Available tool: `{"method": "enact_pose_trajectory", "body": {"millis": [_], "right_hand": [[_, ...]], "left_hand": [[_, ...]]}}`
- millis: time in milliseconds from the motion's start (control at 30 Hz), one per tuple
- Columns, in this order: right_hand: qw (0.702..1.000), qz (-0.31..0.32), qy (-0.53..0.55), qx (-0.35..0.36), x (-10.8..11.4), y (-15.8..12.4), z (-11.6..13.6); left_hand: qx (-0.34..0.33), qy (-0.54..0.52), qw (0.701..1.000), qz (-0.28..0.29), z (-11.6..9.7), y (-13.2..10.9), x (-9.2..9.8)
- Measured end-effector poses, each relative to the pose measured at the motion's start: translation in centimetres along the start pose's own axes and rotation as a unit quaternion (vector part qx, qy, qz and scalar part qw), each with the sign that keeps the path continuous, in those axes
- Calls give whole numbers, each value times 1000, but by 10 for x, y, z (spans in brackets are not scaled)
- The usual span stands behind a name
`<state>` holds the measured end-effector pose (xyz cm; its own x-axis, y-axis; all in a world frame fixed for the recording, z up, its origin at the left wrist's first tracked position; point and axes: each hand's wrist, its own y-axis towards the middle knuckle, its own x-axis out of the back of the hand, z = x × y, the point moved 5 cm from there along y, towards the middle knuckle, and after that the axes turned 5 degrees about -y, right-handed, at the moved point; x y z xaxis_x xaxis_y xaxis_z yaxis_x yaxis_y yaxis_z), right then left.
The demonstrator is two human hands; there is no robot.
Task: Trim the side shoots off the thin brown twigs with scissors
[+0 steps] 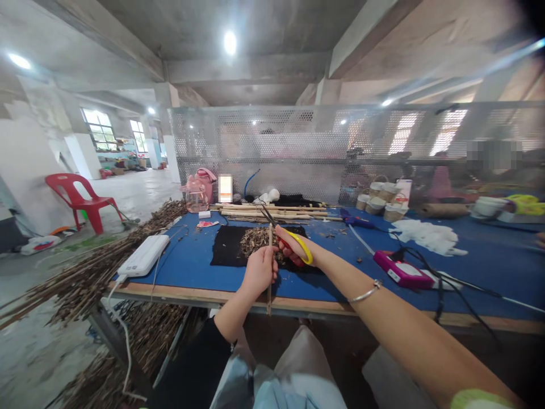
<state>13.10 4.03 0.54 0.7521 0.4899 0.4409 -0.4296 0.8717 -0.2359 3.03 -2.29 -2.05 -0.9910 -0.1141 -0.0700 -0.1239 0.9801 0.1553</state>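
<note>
Slanting inward, left hand (259, 270) clamps a stick (269, 295); right hand (291, 242) grips scissors (305, 246).

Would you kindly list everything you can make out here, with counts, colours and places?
Table: one, blue, front
Cloth: one, black, on table
Scrap pile: one, brown, on cloth
Stick: one, pale, in left hand
Scissors: one, yellow-and-red handles, in right hand
Loose sticks: several, pale, behind cloth
Power bank: one, white, table's left
Jug: one, pink, table's left rear
Box: one, purple, table's right
Cups: several, pale, table's right rear
Fabric heap: one, white, near box
Stalks: many, brown, left of table
Chair: one, red, left floor
Screen: one, grey, behind table
Smaller items: unclear
Left hand: one, bare, round stick
Right hand: one, bare, on scissors
</note>
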Motion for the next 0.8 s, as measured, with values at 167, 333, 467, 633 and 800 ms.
{"method": "enact_pose_trajectory", "body": {"millis": [167,333,467,633,800], "right_hand": [[999,4,-34,29,1,-3,5],[997,8,-72,25,-1,-9,7],[996,9,-83,36,-3,-13,11],[993,11,-103,56,-7,-13,13],[971,-74,-171,151,-10,-12,20]], "left_hand": [[-10,-40,999,-14,0,3,5],[-36,-53,997,-31,-4,2,7],[-35,-46,998,-25,-7,1,5],[-34,-33,999,-16,-9,0,4],[-40,-20,999,-4,-12,-2,2]]}}
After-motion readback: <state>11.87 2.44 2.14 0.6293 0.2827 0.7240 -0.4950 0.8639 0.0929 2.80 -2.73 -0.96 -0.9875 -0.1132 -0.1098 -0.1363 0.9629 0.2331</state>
